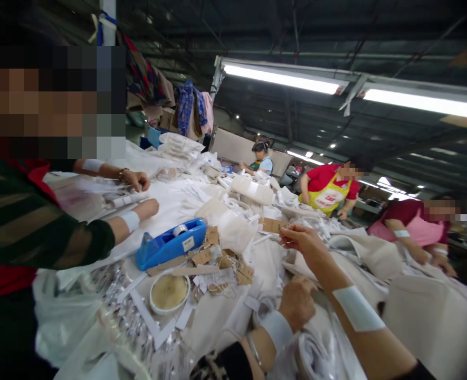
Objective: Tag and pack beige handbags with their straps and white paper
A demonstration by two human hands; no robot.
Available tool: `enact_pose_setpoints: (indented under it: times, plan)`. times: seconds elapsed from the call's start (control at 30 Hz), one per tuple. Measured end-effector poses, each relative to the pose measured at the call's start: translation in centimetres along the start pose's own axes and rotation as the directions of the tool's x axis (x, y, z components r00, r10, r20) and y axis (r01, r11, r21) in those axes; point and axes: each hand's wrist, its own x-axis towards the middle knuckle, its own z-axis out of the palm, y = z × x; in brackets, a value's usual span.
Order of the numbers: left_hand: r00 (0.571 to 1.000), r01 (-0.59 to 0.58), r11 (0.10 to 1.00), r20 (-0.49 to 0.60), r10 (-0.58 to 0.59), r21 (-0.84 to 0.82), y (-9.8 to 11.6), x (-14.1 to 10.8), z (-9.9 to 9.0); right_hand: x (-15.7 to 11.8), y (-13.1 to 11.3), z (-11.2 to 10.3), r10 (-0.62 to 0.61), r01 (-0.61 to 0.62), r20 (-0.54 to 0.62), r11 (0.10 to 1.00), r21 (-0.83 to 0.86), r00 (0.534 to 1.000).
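Observation:
Raised over the piled work, my right hand (302,237) pinches a brown cardboard tag (273,225) between thumb and fingers. Below it, my left hand (296,302) rests curled on the cream fabric (227,303), knuckles up; its fingertips are hidden, so what they grip cannot be made out. A rolled cream fabric piece (265,306) lies just left of that hand. Further left is a loose heap of brown tags (221,261) with white strings. A blue tape dispenser (172,243) stands behind the heap, and a round white tub (170,293) with yellowish contents sits in front.
At the left a co-worker's hands (136,182) handle a small white roll. Clear plastic bags (70,316) hang at the near left edge. Folded cream pieces (253,190) are piled further back. Other people (330,190) work across the table, and lamps (280,78) hang overhead.

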Motion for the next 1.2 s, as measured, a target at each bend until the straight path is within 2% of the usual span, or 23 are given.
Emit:
enact_pose_setpoints:
  times: [0.07, 0.13, 0.2, 0.3, 0.4, 0.47, 0.57, 0.67, 0.77, 0.87, 0.97, 1.1, 1.2]
  plan:
    - [0.998, 0.058, 0.994, 0.010, -0.058, -0.097, 0.2, 0.4, 0.7, -1.8, 0.3, -2.8, 0.019, -0.013, -0.061, 0.995, 0.098, 0.998]
    - [0.991, 0.123, 0.970, 0.079, -0.108, -0.212, 0.7, 0.4, 0.7, -3.8, 0.6, -5.2, 0.034, -0.009, -0.128, 0.982, 0.191, 0.991]
    - [0.969, 0.174, 0.937, 0.222, -0.108, -0.304, 1.5, 0.1, 0.2, -5.6, 1.0, -7.3, 0.046, 0.015, -0.213, 0.961, 0.275, 0.976]
    - [0.909, 0.273, 0.845, 0.412, -0.070, -0.460, 2.8, -0.4, -0.6, -8.0, 1.3, -9.7, 0.062, 0.070, -0.342, 0.930, 0.361, 0.938]
    - [0.912, 0.335, 0.751, 0.397, -0.107, -0.569, 3.7, -0.5, -1.0, -9.8, 1.5, -11.5, 0.069, 0.120, -0.429, 0.909, 0.399, 0.901]
    - [0.934, 0.311, 0.758, 0.330, -0.135, -0.573, 3.8, -0.3, -1.0, -10.7, 1.5, -12.2, 0.072, 0.147, -0.473, 0.900, 0.411, 0.878]
    - [0.964, 0.249, 0.793, 0.219, -0.149, -0.556, 3.6, 0.1, -0.9, -11.4, 1.5, -12.8, 0.087, 0.170, -0.523, 0.889, 0.425, 0.848]
    - [0.991, 0.136, 0.881, 0.071, -0.117, -0.454, 3.3, 0.5, -0.5, -11.6, 1.6, -12.8, 0.110, 0.166, -0.535, 0.881, 0.442, 0.838]
    - [0.999, 0.025, 0.961, -0.022, -0.033, -0.275, 3.0, 0.6, -0.1, -11.7, 1.8, -12.5, 0.126, 0.154, -0.524, 0.875, 0.458, 0.842]
    - [0.996, -0.070, 0.987, -0.065, 0.061, -0.143, 2.8, 0.6, 0.1, -11.8, 1.9, -12.2, 0.136, 0.145, -0.510, 0.869, 0.473, 0.850]
    - [0.999, -0.021, 0.985, -0.038, 0.015, -0.172, 2.7, 0.9, 0.3, -11.8, 1.9, -12.1, 0.143, 0.134, -0.484, 0.860, 0.493, 0.863]
    - [0.984, 0.152, 0.932, 0.143, -0.110, -0.328, 2.5, 0.9, 0.6, -10.8, 2.4, -12.2, 0.150, 0.114, -0.443, 0.850, 0.514, 0.884]
    - [0.964, 0.226, 0.895, 0.218, -0.150, -0.384, 2.4, 0.7, 0.9, -9.5, 3.7, -12.5, 0.172, 0.074, -0.419, 0.858, 0.508, 0.891]
